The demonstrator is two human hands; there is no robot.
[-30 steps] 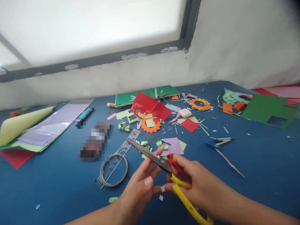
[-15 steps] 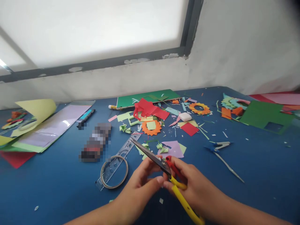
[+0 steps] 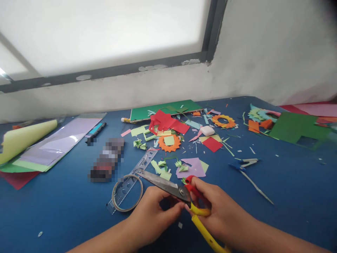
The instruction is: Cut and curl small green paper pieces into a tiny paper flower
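Observation:
My right hand [image 3: 221, 207] grips a pair of scissors [image 3: 170, 187] with dark metal blades and red and yellow handles. The blades look closed and point up and to the left, passing over my left hand [image 3: 152, 214]. That hand is curled, its thumb against the other fingers close to the scissors' pivot. Whatever it pinches is hidden behind the blades and fingers. Just beyond the blades lie a lilac paper piece [image 3: 197, 168] and light green paper scraps [image 3: 165, 174].
A tape roll [image 3: 142, 191] rests on a clear ruler [image 3: 144, 160], beside a blurred-out object [image 3: 107, 160]. Orange paper rings [image 3: 175, 146], red paper [image 3: 163, 121], an eraser [image 3: 207, 130] and a compass [image 3: 249, 162] lie beyond. Paper sheets [image 3: 52, 147] occupy the left, a green sheet [image 3: 289, 130] the right.
The scissors' blades have tilted lower toward the left. My left hand has dropped slightly and its fingers have curled in. At the far left, the yellow sheet has curled over lower.

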